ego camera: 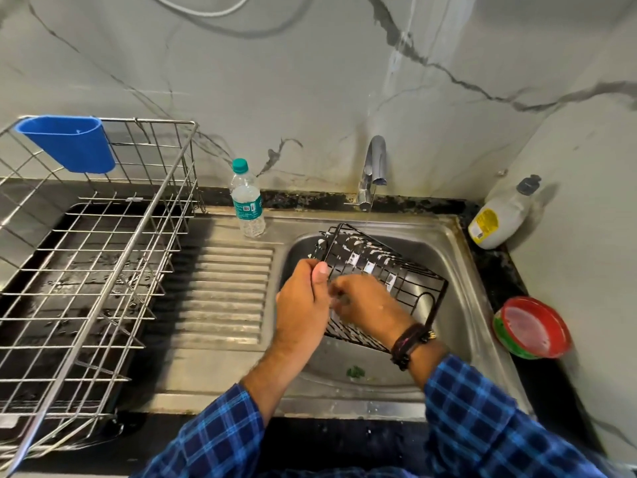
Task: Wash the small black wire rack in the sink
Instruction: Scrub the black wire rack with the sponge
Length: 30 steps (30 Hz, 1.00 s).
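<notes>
Over sink (462, 270) | grips tilted soapy rack (400, 267) with left hand (303, 301) | rests right hand (368, 308) on it, grasp blurred: cannot tell

Blue plaid shirt sleeves (213, 439), lighter check lines; dark braided wristband (408, 343) on right wrist, gold bead

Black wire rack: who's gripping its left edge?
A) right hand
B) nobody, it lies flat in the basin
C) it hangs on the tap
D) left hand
D: the left hand curls round the black wire rack at its left edge, thumb on top.
</notes>
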Available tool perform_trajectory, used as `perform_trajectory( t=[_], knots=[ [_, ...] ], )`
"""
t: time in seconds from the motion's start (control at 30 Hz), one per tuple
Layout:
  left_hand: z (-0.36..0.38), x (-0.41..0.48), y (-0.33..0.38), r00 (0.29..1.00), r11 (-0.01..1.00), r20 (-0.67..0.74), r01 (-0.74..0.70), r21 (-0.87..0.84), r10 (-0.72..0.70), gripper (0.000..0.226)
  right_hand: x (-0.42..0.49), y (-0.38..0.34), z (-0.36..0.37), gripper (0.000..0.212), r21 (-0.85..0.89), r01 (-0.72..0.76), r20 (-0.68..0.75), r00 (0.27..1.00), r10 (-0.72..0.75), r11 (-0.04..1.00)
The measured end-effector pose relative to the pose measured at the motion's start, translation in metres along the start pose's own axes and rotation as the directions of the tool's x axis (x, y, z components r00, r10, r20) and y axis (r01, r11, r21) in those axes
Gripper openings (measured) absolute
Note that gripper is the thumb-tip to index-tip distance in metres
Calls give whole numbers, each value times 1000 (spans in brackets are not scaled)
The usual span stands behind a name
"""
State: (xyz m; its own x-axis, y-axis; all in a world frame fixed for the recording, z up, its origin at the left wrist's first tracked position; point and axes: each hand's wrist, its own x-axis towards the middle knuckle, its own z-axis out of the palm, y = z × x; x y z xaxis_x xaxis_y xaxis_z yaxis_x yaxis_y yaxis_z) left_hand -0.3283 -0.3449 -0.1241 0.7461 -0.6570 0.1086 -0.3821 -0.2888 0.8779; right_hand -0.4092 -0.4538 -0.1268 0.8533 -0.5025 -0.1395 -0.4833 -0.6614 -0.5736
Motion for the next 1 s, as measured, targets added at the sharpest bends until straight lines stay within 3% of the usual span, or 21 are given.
perform_trajectory(
  t=[0.1,0.17,0.23,0.43,0.53,0.67,0.83,0.93,1.0],
  knots=[
    [-12,8,1,998,996,2,-67,59,67,27,-14,36,-19,20,-386,-6,-137,989,-51,922],
    [-21,15,1,995,987,5,-101,121,101,33,-24,60,-28,35,-591,-48,-127,991,-34,805],
    [-25,20,2,993,979,8,-119,167,119,35,-25,78,-30,38,-686,-35,-79,997,-26,727],
    [-31,10,25,983,977,-10,-184,106,186,37,-20,74,-7,26,-621,-53,-83,997,2,782],
    [-33,7,28,974,963,-34,-218,161,226,37,-18,67,7,19,-582,-43,-74,997,0,812],
    [-36,5,19,975,964,-45,-209,163,219,48,-23,76,10,19,-557,142,47,989,-139,818],
    [-29,-1,17,980,973,-51,-183,141,191,40,-25,85,18,17,-539,353,216,935,-280,765],
    [-32,4,19,979,976,-67,-181,119,190,35,-21,80,11,19,-556,306,222,951,-217,773],
    [-36,6,22,981,983,-82,-168,76,174,22,-13,80,-3,19,-616,217,114,976,-187,757]
  ],
)
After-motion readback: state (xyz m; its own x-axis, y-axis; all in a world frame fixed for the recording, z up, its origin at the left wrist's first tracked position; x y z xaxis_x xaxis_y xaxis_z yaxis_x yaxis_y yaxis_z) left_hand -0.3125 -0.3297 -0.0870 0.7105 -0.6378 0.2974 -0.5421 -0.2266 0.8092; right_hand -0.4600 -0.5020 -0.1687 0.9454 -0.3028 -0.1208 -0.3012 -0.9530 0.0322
